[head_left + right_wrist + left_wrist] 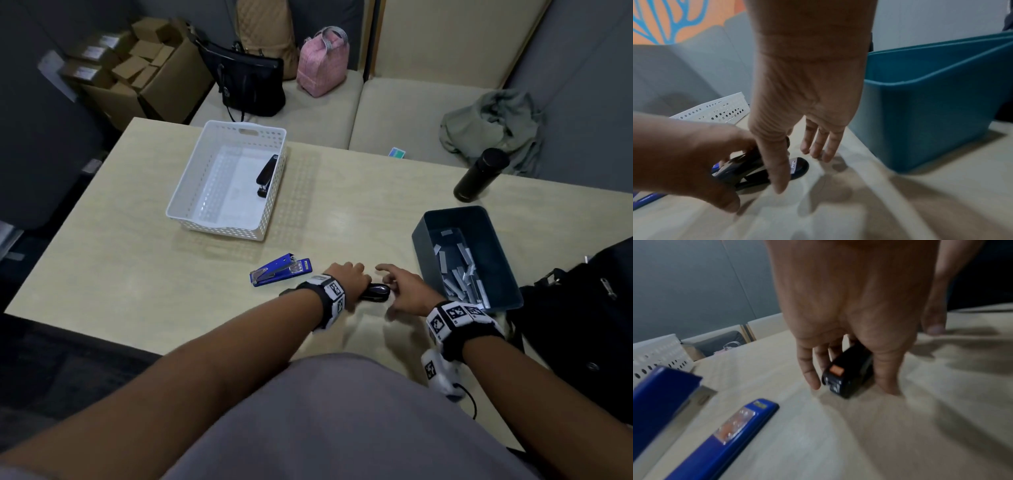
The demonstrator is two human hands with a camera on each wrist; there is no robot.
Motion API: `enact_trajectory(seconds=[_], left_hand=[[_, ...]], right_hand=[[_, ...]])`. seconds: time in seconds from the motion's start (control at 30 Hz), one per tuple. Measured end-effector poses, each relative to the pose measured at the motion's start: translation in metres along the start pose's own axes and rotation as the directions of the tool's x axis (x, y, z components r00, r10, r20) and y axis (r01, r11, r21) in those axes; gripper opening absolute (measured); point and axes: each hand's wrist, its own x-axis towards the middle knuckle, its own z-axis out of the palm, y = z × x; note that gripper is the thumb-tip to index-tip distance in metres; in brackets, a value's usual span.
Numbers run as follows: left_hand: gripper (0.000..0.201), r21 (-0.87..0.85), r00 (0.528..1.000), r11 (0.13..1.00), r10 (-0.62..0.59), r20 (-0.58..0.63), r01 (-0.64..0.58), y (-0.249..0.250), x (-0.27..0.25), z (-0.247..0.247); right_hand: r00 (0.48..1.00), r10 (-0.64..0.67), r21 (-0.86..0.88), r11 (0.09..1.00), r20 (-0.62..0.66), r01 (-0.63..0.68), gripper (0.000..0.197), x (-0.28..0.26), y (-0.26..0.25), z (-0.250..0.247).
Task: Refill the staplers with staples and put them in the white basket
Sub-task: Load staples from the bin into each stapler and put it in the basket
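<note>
Staplers: three in view. One black stapler (267,175) already in basket (191,173), lying along its right wall, at 11 o'clock on counter (120,240). Counts as done, though can't confirm from here that it was refilled.

Blue stapler (281,270) flat on counter, just beside left hand (346,277) at its 9 o'clock, lid flipped fully open. Whether staples sit in the rail: can't tell. Not yet closed, not yet binned.

Second black stapler (375,293) on counter at 6 o'clock, between both hands. Left hand curled round its rear end, thumb one side, fingers (809,368) the other, orange tab end facing wrist cam. Right hand (406,291) relaxed, fingers loosely straight, thumb touching or nearly touching the front end, holding nothing. Stapler looks partly hinged up in right wrist view; blurred, so not certain.

Staple strips (462,270) piled in blue bin (421,236) at 3 o'clock, just beside right hand.

Estimate: roughly one third done. Left: load the black one in hand, close it, move to basket; then check, load and close the blue one, move to basket.

Bottle (479,174) at 1 o'clock, not involved.
</note>
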Motion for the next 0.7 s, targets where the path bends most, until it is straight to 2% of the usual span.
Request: enact_trajectory(seconds=[0.1,0.2,0.3,0.37,0.43,0.5,0.53,0.57,0.6,0.63,0.67,0.7], left_hand=[[0.043,-0.016,1.0,1.0,-0.007,-0.008,0.007,0.001,-0.003,0.014],[0.048,0.009,0.997,0.998,0.07,-0.015,-0.07,-0.01,-0.002,0.005],[0.044,-0.013,0.985,0.991,0.131,-0.115,-0.134,-0.028,-0.004,-0.02],[0.037,0.0,0.963,0.989,0.147,-0.225,-0.151,-0.047,-0.009,-0.039],[0.043,-0.108,0.923,0.987,0.068,-0.379,-0.117,-0.07,-0.016,-0.057],[0.06,-0.387,0.863,0.922,-0.18,-0.472,-0.02,-0.094,-0.021,-0.071],[0.063,-0.574,0.835,0.818,-0.339,-0.433,0.034,-0.105,-0.024,-0.079],[0.058,-0.755,0.812,0.651,-0.477,-0.336,0.071,-0.115,-0.028,-0.087],[0.045,-0.902,0.811,0.426,-0.552,-0.193,0.075,-0.125,-0.031,-0.093],[0.032,-0.987,0.854,0.148,-0.519,-0.025,0.061,-0.135,-0.036,-0.099],[0.031,-0.991,0.898,-0.111,-0.426,0.11,0.069,-0.144,-0.041,-0.103],[0.036,-0.966,0.925,-0.245,-0.341,0.166,0.083,-0.154,-0.046,-0.104]], right_hand=[[0.996,0.004,0.029,1.0,0.086,-0.007,0.102,-0.001,0.0,-0.004],[0.989,0.007,0.093,0.995,0.145,-0.021,0.076,-0.002,-0.017,-0.011],[0.971,-0.011,0.119,0.993,0.238,-0.018,0.036,0.001,-0.045,-0.017],[0.975,-0.011,0.184,0.982,0.224,-0.032,0.024,0.005,-0.068,-0.023],[0.991,0.008,0.298,0.953,0.137,-0.049,0.022,0.014,-0.091,-0.028],[0.999,0.033,0.441,0.896,0.033,-0.044,0.022,0.023,-0.12,-0.034],[0.999,0.038,0.497,0.867,-0.012,-0.027,0.021,0.026,-0.138,-0.038],[0.998,0.032,0.527,0.85,-0.051,0.0,0.018,0.032,-0.156,-0.039],[0.997,0.019,0.551,0.834,-0.078,0.027,0.015,0.037,-0.175,-0.04],[0.996,-0.006,0.553,0.831,-0.087,0.053,0.01,0.044,-0.193,-0.039],[0.996,-0.04,0.558,0.826,-0.085,0.08,0.009,0.05,-0.212,-0.037],[0.996,-0.067,0.543,0.835,-0.067,0.092,0.012,0.058,-0.227,-0.034]])
